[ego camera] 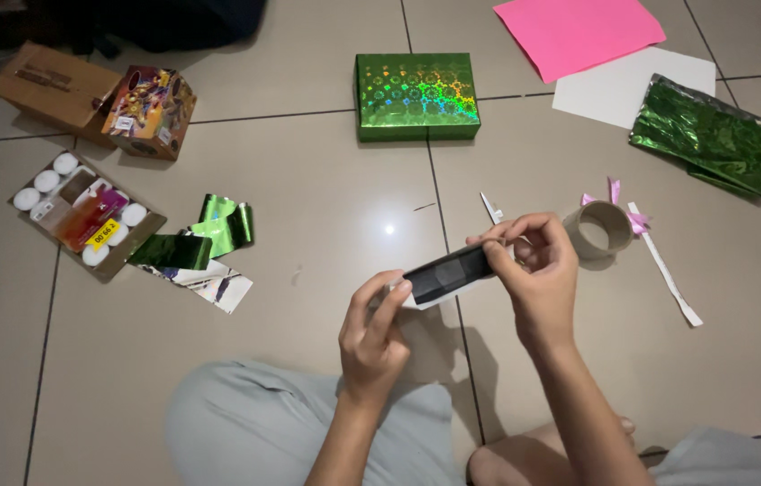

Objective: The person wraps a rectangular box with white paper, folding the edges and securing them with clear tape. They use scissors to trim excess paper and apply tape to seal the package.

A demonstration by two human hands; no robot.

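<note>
Hands both pinch one dark strip (449, 272) just below the frame's centre: my left hand (374, 333) grips its lower end, my right hand (534, 270) its upper end, pulling it taut above the tiled floor (326, 207). I judge I am readying this piece, with the tape roll (598, 229) just right of my hands; placing it calls for an even hold.

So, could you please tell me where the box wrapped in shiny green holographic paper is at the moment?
The green holographic wrapped box lies on the tiled floor at top centre of the head view, left of the pink paper sheet.
</note>
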